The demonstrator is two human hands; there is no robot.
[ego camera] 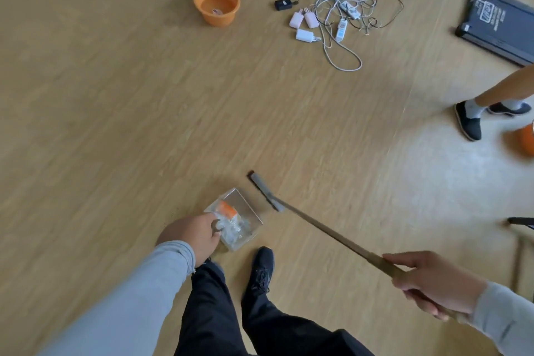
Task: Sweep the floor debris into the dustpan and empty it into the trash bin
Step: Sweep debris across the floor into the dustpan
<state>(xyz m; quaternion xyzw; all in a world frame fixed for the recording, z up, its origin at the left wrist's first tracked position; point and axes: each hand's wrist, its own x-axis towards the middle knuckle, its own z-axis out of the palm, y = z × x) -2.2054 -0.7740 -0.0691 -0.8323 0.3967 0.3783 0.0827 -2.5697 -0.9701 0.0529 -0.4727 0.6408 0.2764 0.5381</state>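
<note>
A clear plastic dustpan sits on the wooden floor just ahead of my feet, holding crumpled wrappers and an orange-and-white scrap. My left hand grips the dustpan's handle at its near left end. My right hand grips the wooden handle of a broom. The broom's grey head rests on the floor just right of the dustpan's open mouth. An orange bin stands far ahead on the floor with a small scrap inside.
A tangle of cables, chargers and power strips lies on the floor ahead right. A black flat machine is at far right. Another person's legs and shoes stand at right, beside an orange object. My own black shoe is near the dustpan.
</note>
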